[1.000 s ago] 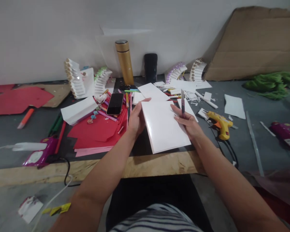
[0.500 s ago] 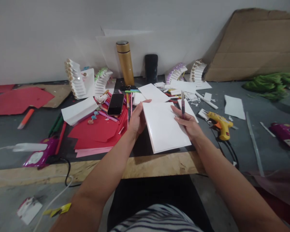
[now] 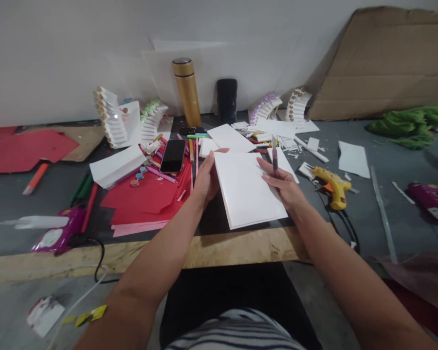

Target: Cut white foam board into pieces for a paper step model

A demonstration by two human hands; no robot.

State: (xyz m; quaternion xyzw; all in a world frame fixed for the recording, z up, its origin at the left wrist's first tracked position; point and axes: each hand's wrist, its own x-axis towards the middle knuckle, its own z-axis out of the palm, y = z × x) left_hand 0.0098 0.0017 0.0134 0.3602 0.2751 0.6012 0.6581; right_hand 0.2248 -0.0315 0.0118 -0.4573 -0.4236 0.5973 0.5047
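1. Holding up a white board (image 3: 253, 192) at the center of the frame, over the near edge of the table (image 3: 363, 209).
2. Clasping its left edge with the left hand (image 3: 205, 182), partly hidden behind the board.
3. Clamping its right edge with the right hand (image 3: 284, 187), and gripping a knife (image 3: 275, 163) too, tip pointing up, between the fingers.
4. Sitting near a phone (image 3: 173, 156), pens (image 3: 162, 175) and red paper (image 3: 146, 194), all left of center in the frame.
5. Having a yellow glue gun (image 3: 332, 184) just right of the right hand, at center right.
6. Facing a gold flask (image 3: 188, 95) and a black case (image 3: 227, 99), both upright at the top center.
7. Working with green yarn (image 3: 401, 126) at the upper right, below leaning cardboard (image 3: 390, 68).
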